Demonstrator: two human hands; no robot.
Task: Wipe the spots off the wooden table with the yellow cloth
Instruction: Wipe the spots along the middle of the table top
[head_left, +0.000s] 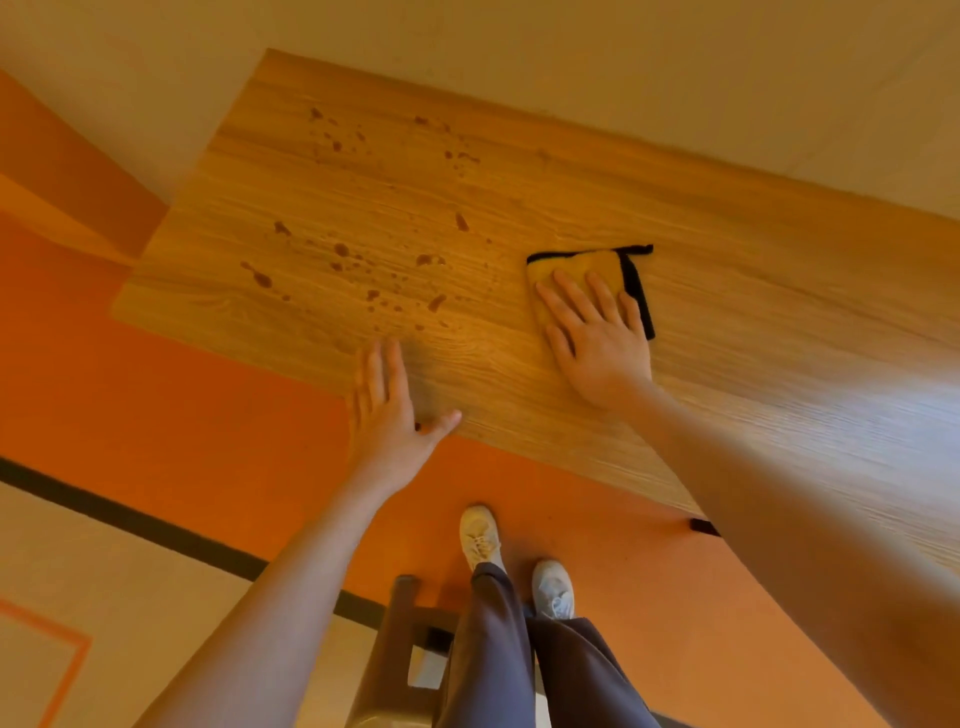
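Note:
The wooden table (571, 171) fills the upper middle of the head view. Several dark brown spots (340, 249) are scattered over its left half, from the far edge down toward the near edge. A folded yellow cloth (566, 267) with a black border lies flat on the table right of the spots. My right hand (597, 338) rests flat on the cloth with fingers spread, covering its near part. My left hand (389, 405) lies open on the table's near edge, fingers apart, holding nothing, just below the nearest spots.
An orange floor (182, 389) with a black stripe (130, 519) lies left of and below the table. A brown wooden chair (395, 649) stands by my legs and white shoes (480, 535). A pale wall (623, 62) runs behind the table's far edge.

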